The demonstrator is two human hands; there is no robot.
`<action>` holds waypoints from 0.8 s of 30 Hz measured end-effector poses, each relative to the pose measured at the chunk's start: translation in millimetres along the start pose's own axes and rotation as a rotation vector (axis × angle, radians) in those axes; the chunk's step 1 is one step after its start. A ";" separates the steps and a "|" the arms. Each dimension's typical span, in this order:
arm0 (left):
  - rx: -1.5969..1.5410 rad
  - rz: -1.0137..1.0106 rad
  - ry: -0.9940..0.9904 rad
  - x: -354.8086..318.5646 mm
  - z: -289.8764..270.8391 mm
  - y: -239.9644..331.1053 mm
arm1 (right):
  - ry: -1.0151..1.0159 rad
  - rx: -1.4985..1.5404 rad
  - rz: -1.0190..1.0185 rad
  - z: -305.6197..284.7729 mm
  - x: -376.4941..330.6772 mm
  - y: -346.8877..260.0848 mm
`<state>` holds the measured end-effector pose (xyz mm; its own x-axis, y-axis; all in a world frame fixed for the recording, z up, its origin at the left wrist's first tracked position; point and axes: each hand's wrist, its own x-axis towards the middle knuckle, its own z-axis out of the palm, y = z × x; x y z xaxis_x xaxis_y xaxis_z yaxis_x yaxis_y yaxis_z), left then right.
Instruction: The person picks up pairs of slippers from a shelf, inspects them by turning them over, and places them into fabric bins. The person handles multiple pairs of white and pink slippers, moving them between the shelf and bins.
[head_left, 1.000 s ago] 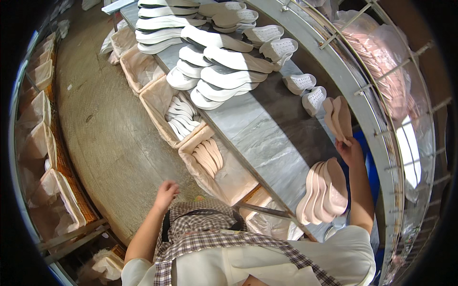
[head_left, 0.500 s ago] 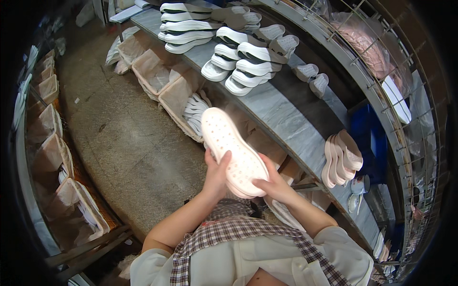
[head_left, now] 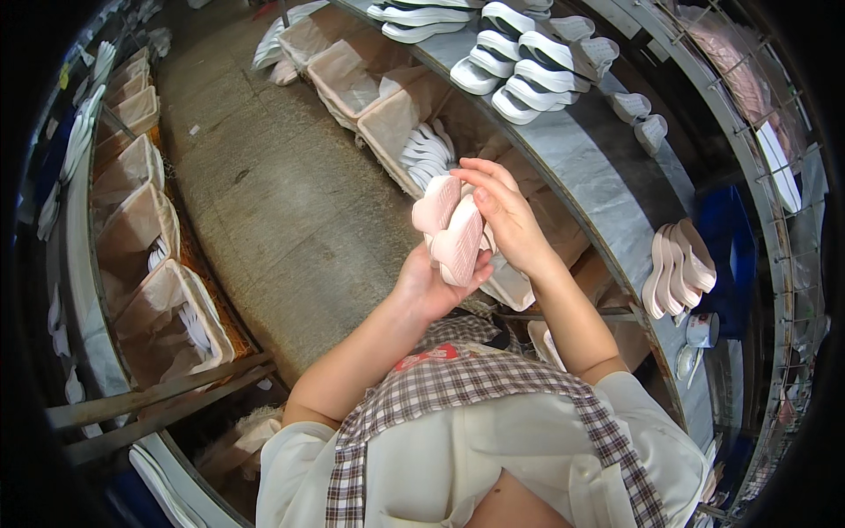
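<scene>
Above the concrete floor (head_left: 290, 202) beside the grey counter (head_left: 590, 167), both hands grip 1 pink sole (head_left: 453, 229), bent, long axis upright; left hand (head_left: 431, 282) fingers closed beneath, right hand (head_left: 506, 220) fingers closed above

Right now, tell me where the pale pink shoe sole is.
In the head view the pale pink shoe sole sits centre frame, bent between the left hand and right hand, above the floor beside the grey workbench.

pale pink, perhaps beige, shoe sole (head_left: 453, 231)
</scene>
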<state>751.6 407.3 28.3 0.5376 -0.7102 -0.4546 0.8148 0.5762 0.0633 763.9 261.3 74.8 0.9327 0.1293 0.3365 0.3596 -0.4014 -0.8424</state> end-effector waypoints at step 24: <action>0.086 0.164 0.078 -16.5 16.0 -5.1 | 0.014 0.120 0.002 -4.7 -7.1 -11.0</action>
<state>742.1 409.5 49.7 0.6491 -0.5737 -0.4995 0.7347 0.6429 0.2165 753.3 260.6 83.6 0.9333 0.1158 0.3398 0.3590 -0.2902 -0.8871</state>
